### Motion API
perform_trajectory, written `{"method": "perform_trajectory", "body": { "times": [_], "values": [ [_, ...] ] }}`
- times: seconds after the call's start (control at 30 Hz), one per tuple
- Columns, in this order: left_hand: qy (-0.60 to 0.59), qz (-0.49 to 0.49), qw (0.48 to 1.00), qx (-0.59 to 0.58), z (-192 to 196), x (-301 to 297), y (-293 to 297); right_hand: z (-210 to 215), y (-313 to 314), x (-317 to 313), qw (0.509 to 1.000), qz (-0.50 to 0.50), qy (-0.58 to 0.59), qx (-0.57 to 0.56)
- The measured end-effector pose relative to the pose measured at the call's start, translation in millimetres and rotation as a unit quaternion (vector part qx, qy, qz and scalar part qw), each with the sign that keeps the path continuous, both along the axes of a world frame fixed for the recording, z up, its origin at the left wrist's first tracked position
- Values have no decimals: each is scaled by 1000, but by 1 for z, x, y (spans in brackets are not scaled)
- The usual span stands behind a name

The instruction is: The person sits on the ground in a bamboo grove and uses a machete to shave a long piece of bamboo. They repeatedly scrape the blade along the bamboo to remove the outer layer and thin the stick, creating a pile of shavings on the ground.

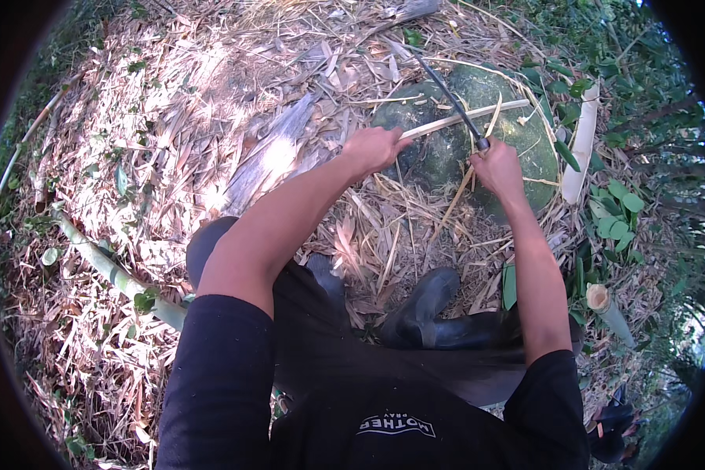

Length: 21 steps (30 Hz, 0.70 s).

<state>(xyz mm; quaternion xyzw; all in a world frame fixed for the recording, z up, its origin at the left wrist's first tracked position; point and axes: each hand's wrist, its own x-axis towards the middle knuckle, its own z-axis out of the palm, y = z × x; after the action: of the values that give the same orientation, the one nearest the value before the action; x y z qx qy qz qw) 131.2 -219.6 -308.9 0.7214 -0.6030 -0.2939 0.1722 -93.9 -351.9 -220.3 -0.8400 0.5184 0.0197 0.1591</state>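
My left hand (372,150) is closed around one end of a pale split bamboo strip (454,119). The strip slants up to the right over a large mossy green rock (517,86). My right hand (497,166) grips the handle of a long, dark-bladed knife (448,94), its blade pointing up and to the left. Blade and strip cross just above my right hand; whether they touch I cannot tell. Thin yellowish shavings (493,113) lie over the rock and around its edge.
A pale split bamboo piece (582,145) lies right of the rock. A cut bamboo end (598,296) shows at lower right, and a green bamboo pole (102,262) at left. My rubber boots (431,301) stand on dry leaves, near a weathered wood piece (270,153).
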Motion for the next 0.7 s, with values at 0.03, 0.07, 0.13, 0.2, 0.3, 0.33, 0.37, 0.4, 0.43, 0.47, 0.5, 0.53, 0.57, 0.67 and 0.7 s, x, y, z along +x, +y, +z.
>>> {"method": "perform_trajectory", "body": {
  "times": [0.03,0.07,0.13,0.2,0.3,0.33,0.37,0.4,0.43,0.47,0.5,0.53,0.57,0.67,0.7],
  "values": [
    [1,-3,1000,-3,-3,1,0,4,-4,0,1000,5,2,18],
    [2,-6,1000,-6,-7,2,-1,8,-6,1,999,10,4,35],
    [-16,-9,1000,-10,-10,3,-1,14,-6,5,999,-3,18,51],
    [-52,-9,999,-13,-9,1,-2,17,-3,10,997,-23,36,57],
    [-123,-33,991,-35,-9,-8,6,17,15,21,997,-45,51,35],
    [-123,-32,991,-42,-10,-8,6,17,21,22,998,-42,50,15],
    [-124,-32,991,-49,-11,-7,6,17,25,22,998,-39,49,-4],
    [-125,-31,990,-56,-11,-6,7,18,24,22,997,-57,36,28],
    [-114,-33,992,-49,-12,-4,6,21,21,23,995,-74,21,59],
    [-103,-34,993,-41,-13,-2,6,23,19,24,992,-91,6,90],
    [-92,-34,995,-33,-14,1,6,16,17,19,988,-109,-29,106],
    [-79,-41,996,-28,-13,0,3,1,16,7,982,-132,-62,120],
    [-69,-44,996,-21,-13,1,0,-13,16,-2,975,-151,-95,136],
    [-63,-68,996,13,-7,5,-3,-32,34,-11,971,-153,-155,96],
    [-65,-80,994,26,-4,6,-5,-28,35,-16,930,-220,-225,191]
  ]
}}
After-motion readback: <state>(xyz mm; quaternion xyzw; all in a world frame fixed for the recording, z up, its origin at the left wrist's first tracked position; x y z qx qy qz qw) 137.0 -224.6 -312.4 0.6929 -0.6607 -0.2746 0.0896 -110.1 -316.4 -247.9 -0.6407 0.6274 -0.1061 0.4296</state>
